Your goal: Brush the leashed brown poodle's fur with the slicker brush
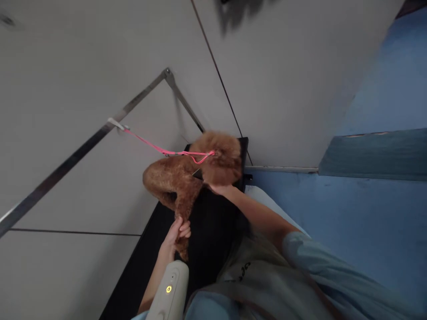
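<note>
A curly brown dog [170, 173] stands on a black table [210, 231], its fluffy head toward the wall side. A pink leash loop [153, 146] runs to its neck. My left hand [178, 231] is closed around the dog's leg [186, 202], and the paw sticks out below my fingers. My right hand [220, 189] is beneath the head, with its fingers partly hidden by fur. From there a dark flat pointed tool [197, 174] juts out against the dog's side; its kind cannot be made out.
A metal grooming arm [133, 101] with a white clip [115, 124] holds the leash above the table. Grey wall panels [283, 80] stand behind. A white device [168, 291] with a lit yellow button is close to me at the bottom. Blue floor [283, 200] lies to the right.
</note>
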`<state>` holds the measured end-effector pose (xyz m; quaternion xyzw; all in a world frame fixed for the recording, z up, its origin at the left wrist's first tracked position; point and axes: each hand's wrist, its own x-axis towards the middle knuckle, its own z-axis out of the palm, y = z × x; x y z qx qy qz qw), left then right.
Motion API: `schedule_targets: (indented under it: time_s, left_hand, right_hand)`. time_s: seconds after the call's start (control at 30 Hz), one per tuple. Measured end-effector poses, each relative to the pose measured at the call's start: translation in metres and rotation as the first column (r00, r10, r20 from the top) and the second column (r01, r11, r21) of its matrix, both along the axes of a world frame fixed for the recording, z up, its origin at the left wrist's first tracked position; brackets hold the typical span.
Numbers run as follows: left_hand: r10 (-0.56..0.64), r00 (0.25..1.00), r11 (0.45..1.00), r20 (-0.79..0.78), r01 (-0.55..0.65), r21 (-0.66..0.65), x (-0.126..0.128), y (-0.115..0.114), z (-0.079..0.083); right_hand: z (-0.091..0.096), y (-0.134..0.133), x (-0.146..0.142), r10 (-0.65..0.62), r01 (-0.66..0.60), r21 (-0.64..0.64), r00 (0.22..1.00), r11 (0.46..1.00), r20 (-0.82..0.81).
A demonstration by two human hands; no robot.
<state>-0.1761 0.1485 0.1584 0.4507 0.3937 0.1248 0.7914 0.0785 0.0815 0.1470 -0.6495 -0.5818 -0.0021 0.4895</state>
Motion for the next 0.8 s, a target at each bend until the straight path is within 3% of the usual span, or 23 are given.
schedule_targets:
  time_s: [0.17, 0.3, 0.47, 0.57, 0.6, 0.73, 0.8]
  left_hand:
    - [0.021, 1.000, 0.999, 0.016, -0.021, -0.026, 0.013, -0.008, -0.010]
    - [0.047, 0.998, 0.999, 0.043, -0.046, -0.023, 0.020, -0.016, -0.021]
    - [0.032, 0.996, 0.999, 0.088, -0.031, -0.010, 0.024, -0.026, -0.044]
    - [0.051, 0.994, 0.998, 0.098, -0.054, 0.030, 0.026, -0.036, -0.063]
    - [0.053, 0.994, 0.997, 0.098, -0.058, 0.045, 0.028, -0.041, -0.069]
    - [0.109, 0.990, 0.992, 0.091, -0.115, 0.060, 0.038, -0.063, -0.077]
    - [0.168, 0.982, 0.985, 0.085, -0.170, 0.020, 0.045, -0.073, -0.074]
  right_hand:
    - [0.009, -0.006, 0.006, -0.022, 0.021, 0.032, 1.000, 0.999, 0.013]
    - [0.016, -0.008, 0.014, -0.252, 0.251, -0.023, 0.965, 0.968, -0.068]
    - [0.030, -0.012, 0.018, -0.054, 0.056, -0.011, 0.991, 0.998, 0.121]
    - [0.038, -0.016, 0.022, -0.261, 0.261, 0.006, 0.963, 0.965, 0.061]
    - [0.040, -0.017, 0.023, -0.278, 0.277, 0.021, 0.960, 0.961, 0.044]
    - [0.050, -0.022, 0.023, 0.018, -0.011, -0.053, 0.991, 0.999, 0.136]
    - [0.058, -0.023, 0.026, -0.044, 0.056, -0.079, 0.988, 0.995, 0.151]
